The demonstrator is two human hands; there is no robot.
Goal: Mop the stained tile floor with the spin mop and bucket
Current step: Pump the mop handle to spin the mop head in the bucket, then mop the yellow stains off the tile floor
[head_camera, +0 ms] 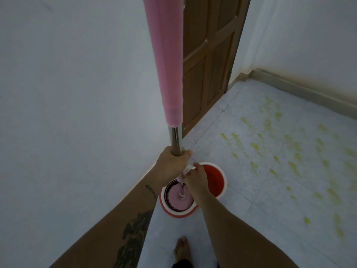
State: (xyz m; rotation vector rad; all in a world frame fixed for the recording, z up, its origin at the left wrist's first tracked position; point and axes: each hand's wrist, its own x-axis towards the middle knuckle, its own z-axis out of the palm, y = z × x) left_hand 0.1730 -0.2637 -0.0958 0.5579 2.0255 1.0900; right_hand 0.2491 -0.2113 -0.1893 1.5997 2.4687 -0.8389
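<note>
The mopping itself looks not yet begun: the pale grey tile floor [241, 219] carries rows of yellow-green stains [289, 161] across its right side, from near the brown panelled wooden door [208, 64] down toward the lower right, and none of them appears wiped. The spin mop, a steel pole with a long pink foam sleeve [170, 74], stands nearly upright with its round pink mop head [178, 200] seated in the spinner basket of the red-and-white plastic bucket [216, 180], which sits on the floor by the foot of the white wall [77, 93], near the stains but apart from them. The left hand [172, 167] grips the bare steel part of the pole just below the pink sleeve, fingers wrapped round it. The right hand [195, 180] is lower on the pole and pinches a small pale collar or catch [186, 171] there; exactly what that part is cannot be made out. A bare foot [182, 248] stands just behind the bucket. By my reading this is the preparation stage, wringing or setting the mop in the bucket, so lifting the head out and scrubbing the whole stained patch remain.
</note>
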